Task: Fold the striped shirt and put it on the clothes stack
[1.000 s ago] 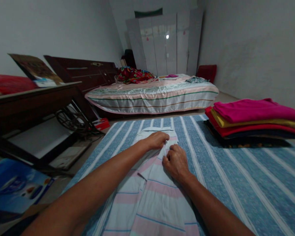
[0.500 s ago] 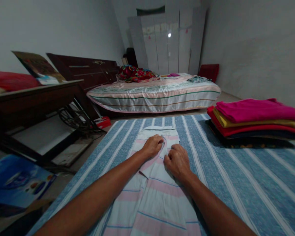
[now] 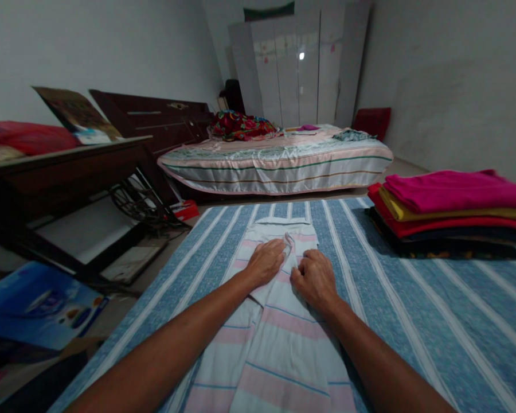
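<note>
A white and pink striped shirt [image 3: 284, 338] with thin blue lines lies folded lengthwise in front of me, its collar end farthest away. One long section is laid over the rest, with a small raised crease near the top. My left hand [image 3: 266, 261] rests on the cloth left of that crease, fingers extended and fairly flat. At the right edge of the overlaid section, my right hand [image 3: 315, 278] has its fingers curled in, the thumb and forefinger on the fabric.
The shirt lies on a blue bedcover [image 3: 378, 321] with white stripes. A folded clothes stack [image 3: 460, 195] sits to the right. Beyond is another bed [image 3: 275, 166]. A sewing machine table [image 3: 69, 166] and a blue box [image 3: 43, 307] stand at left. A wardrobe [image 3: 292, 69] is at the back.
My left hand has loosened from a pinch near the crease and flattened, moving slightly down the cloth. My right hand stays at the right edge. The view has shifted slightly.
</note>
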`<action>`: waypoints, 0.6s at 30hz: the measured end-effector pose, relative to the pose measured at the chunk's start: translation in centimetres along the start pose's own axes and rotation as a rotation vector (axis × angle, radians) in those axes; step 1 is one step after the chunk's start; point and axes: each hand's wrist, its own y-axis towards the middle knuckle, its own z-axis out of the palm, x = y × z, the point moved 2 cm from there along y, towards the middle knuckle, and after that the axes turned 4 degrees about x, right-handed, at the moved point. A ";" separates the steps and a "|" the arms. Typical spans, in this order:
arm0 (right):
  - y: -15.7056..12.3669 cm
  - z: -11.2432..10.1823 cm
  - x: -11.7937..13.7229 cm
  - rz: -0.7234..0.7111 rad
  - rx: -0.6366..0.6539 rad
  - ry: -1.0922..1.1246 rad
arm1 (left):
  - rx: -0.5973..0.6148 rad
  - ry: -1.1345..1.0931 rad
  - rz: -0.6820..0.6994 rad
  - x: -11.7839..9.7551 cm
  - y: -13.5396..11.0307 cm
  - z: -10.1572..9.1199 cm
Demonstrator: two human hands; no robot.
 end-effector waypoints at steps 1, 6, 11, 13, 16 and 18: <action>0.0 0.0 0.0 -0.003 -0.003 -0.002 | -0.008 0.006 -0.007 0.0 0.0 -0.1; 0.1 0.3 -0.3 -0.013 -0.031 0.008 | -0.124 0.043 -0.069 -0.7 -0.7 -1.1; -0.1 0.5 0.0 -0.150 -0.050 -0.051 | -0.112 0.021 0.019 -1.4 -1.6 -1.2; -0.2 0.6 0.2 -0.168 -0.013 -0.101 | -0.087 0.037 0.049 -1.3 -1.7 -0.8; -0.3 0.5 0.3 -0.117 0.021 -0.145 | -0.064 0.049 0.054 -0.8 -1.7 -0.2; -0.3 0.5 0.3 -0.097 0.023 -0.154 | -0.059 0.047 0.045 -0.6 -1.7 0.0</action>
